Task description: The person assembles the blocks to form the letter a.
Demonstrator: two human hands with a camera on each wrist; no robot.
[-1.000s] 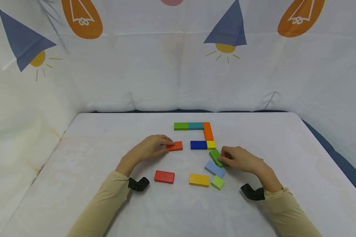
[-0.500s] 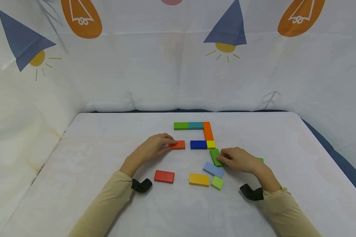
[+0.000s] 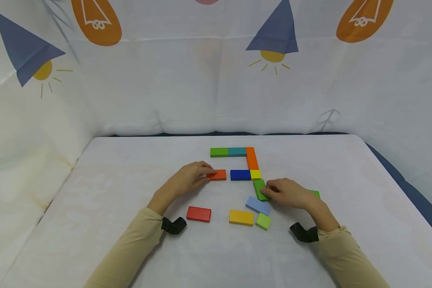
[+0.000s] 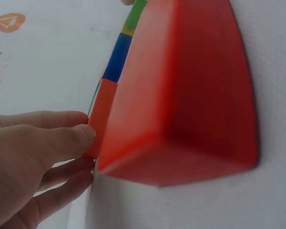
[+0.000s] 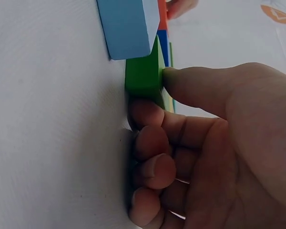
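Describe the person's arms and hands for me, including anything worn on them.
A plain tan fabric left sleeve and a matching tan fabric right sleeve reach the wrists, lightly creased. A bent, rounded black left attachment and a similar black right attachment jut inward there; no cable shows. The left hand and right hand are bare, with no gloves or rings visible.

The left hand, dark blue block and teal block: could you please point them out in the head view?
Left hand (image 3: pixel 185 178), head view, back of hand.
Dark blue block (image 3: pixel 240 175), head view, top face.
Teal block (image 3: pixel 237 151), head view, top face.
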